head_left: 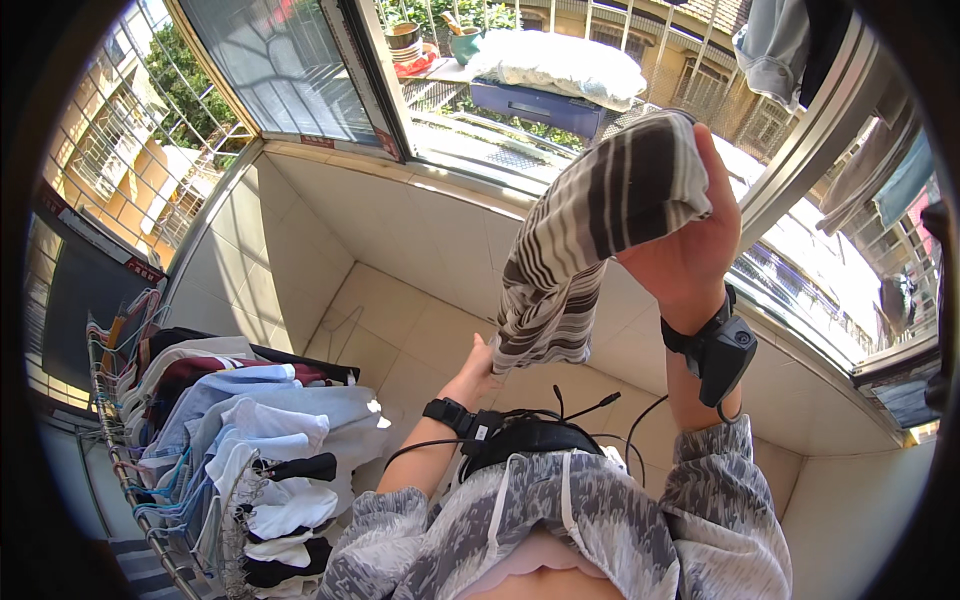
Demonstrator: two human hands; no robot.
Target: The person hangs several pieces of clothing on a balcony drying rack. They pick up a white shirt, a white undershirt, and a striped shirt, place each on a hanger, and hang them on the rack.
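Observation:
A long piece of striped fabric (570, 235) in brown, black and white hangs in folds before me; its exact kind is not clear. My right hand (692, 240) is raised near the window and holds the upper end, its fingers partly hidden by the folds. Lower down, my left hand (481, 364) grips the bottom left edge, with most of its fingers behind the fabric. Between the two hands the fabric slopes down from upper right to lower left.
At the left, a metal rack (125, 460) carries several garments (240, 410) on hangers. An open sliding window (285, 65) and a barred ledge with a blue box (535, 108) and a white bundle (560, 65) lie ahead. A wire hanger (343, 328) lies on the tiled floor (385, 310).

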